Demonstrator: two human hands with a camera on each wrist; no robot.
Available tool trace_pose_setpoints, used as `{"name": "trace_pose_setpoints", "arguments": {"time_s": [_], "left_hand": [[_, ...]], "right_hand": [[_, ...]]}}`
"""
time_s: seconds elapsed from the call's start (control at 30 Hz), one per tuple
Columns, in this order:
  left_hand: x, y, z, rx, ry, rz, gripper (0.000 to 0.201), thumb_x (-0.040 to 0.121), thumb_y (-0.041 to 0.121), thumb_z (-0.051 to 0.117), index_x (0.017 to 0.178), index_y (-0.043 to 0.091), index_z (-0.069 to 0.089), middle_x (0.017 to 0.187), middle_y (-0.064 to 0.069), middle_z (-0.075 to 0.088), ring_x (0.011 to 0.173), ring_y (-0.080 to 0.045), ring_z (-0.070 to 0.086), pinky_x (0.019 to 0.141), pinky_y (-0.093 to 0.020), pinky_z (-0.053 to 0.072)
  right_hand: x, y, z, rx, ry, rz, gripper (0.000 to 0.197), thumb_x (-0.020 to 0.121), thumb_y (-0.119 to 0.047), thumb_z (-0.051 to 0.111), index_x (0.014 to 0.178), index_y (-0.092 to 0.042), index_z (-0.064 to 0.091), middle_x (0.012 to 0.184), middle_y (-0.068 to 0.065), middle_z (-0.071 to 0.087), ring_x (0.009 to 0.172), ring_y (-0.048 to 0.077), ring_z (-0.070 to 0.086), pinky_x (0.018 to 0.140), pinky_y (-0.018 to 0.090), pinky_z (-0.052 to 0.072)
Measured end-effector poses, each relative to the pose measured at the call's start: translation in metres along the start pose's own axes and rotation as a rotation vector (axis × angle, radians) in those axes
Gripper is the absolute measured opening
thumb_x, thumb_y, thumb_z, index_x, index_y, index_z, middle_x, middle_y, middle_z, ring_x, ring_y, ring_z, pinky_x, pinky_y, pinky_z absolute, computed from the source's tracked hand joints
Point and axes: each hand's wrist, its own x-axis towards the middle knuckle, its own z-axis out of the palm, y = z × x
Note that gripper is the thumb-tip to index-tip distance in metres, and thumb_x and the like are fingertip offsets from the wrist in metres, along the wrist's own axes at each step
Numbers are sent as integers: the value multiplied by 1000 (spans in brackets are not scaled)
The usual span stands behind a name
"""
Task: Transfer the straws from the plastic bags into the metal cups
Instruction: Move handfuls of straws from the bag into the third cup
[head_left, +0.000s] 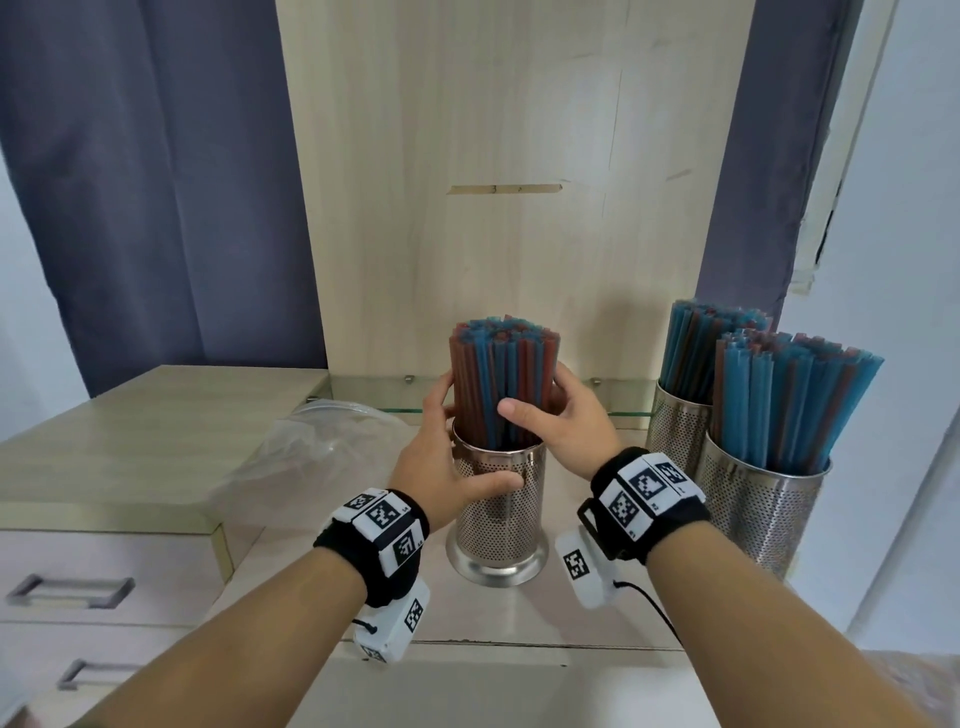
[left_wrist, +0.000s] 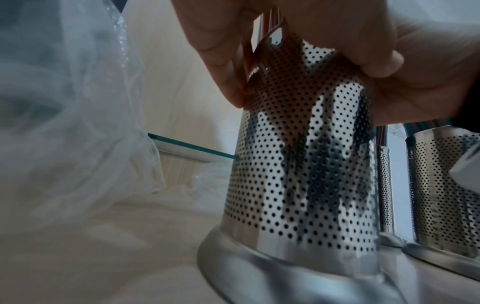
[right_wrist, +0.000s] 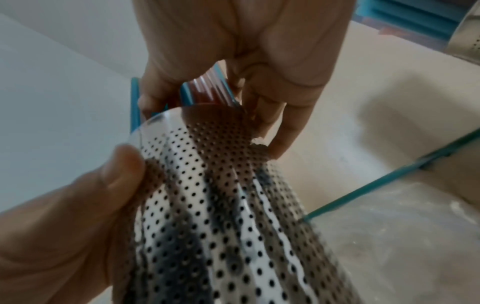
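Note:
A tight bundle of blue and red straws (head_left: 503, 382) stands upright in the middle perforated metal cup (head_left: 500, 512), sticking well above its rim. My left hand (head_left: 465, 449) grips the cup at the top, with the thumb across its front wall and the fingers reaching up beside the straws. My right hand (head_left: 540, 410) wraps the bundle just above the rim, thumb in front, fingers behind. In the right wrist view the right hand (right_wrist: 233, 51) curls round the straws (right_wrist: 207, 90) over the cup (right_wrist: 221, 205). The left wrist view shows the cup (left_wrist: 298, 174) below the left hand (left_wrist: 311, 24).
Two more metal cups (head_left: 678, 428) (head_left: 763, 506) packed with straws stand at the right, close to my right wrist. An empty clear plastic bag (head_left: 311, 447) lies left of the middle cup. A glass shelf edge (head_left: 363, 397) and a wooden panel are behind, and a drawer unit (head_left: 104, 566) sits at the left.

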Motion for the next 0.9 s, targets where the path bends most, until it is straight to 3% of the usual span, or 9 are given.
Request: {"name": "trace_pose_setpoints", "arguments": {"time_s": [0.13, 0.23, 0.33, 0.47, 0.53, 0.6, 0.7, 0.8, 0.9], "left_hand": [[-7, 2, 2, 12, 47, 33, 116, 54, 65, 81, 138, 64, 2, 129, 39, 40, 120, -3, 55, 99, -41, 51], [-9, 0, 2, 31, 45, 41, 117, 57, 67, 79, 144, 55, 1, 142, 18, 41, 123, -7, 53, 99, -43, 50], [-4, -2, -4, 42, 35, -29, 132, 53, 64, 83, 144, 51, -11, 143, 3, 45, 122, -9, 55, 102, -43, 48], [6, -5, -11, 55, -3, -121, 136, 60, 40, 89, 150, 35, -13, 135, -1, 56, 115, -5, 53, 107, -36, 42], [11, -7, -14, 64, -2, -138, 134, 60, 38, 90, 151, 34, -9, 134, -2, 57, 114, -8, 56, 106, -39, 44], [16, -11, -16, 70, 3, -151, 131, 58, 41, 90, 151, 35, -4, 136, -1, 56, 118, -13, 57, 105, -43, 46], [20, -17, -15, 77, 18, -153, 124, 58, 45, 89, 150, 35, 6, 136, 4, 56, 120, -13, 56, 103, -42, 47], [21, -20, -12, 84, 53, -128, 114, 61, 41, 88, 148, 32, 14, 123, 16, 57, 111, -5, 56, 96, -26, 46], [20, -21, -10, 103, 85, -93, 111, 63, 40, 88, 148, 29, 17, 111, 25, 51, 105, 1, 53, 90, -17, 41]], "right_hand": [[-4, -1, 3, 108, -89, 62, 53, 77, -32, 70, 126, -22, 56, 115, -2, 71, 109, 10, 67, 90, 27, 53], [-12, -2, -1, 45, -189, 128, 60, 86, -37, 59, 141, -22, 43, 132, -5, 60, 121, 3, 57, 102, 25, 46], [-16, 9, -18, -147, -206, 289, 68, 93, -29, 63, 152, -31, 29, 155, -1, 36, 143, 15, 33, 111, 31, 29], [-8, 40, -39, -566, -130, 508, 67, 91, -28, 64, 150, -23, 32, 153, 6, 39, 139, 23, 39, 108, 34, 34], [0, 56, -41, -726, -130, 555, 64, 92, -30, 63, 148, -21, 36, 151, 6, 42, 136, 25, 43, 107, 34, 37], [10, 67, -37, -842, -137, 531, 63, 90, -33, 63, 147, -23, 38, 151, 6, 40, 136, 26, 42, 111, 38, 37], [24, 74, -26, -947, -188, 403, 60, 88, -34, 66, 143, -29, 43, 157, 7, 27, 145, 26, 28, 118, 42, 27], [38, 81, -17, -1016, -286, 358, 53, 90, -36, 64, 140, -35, 48, 161, 3, 22, 147, 24, 24, 119, 43, 23], [47, 92, -8, -1119, -367, 412, 64, 89, -37, 66, 147, -34, 39, 162, 2, 19, 146, 26, 27, 117, 41, 26]]}}
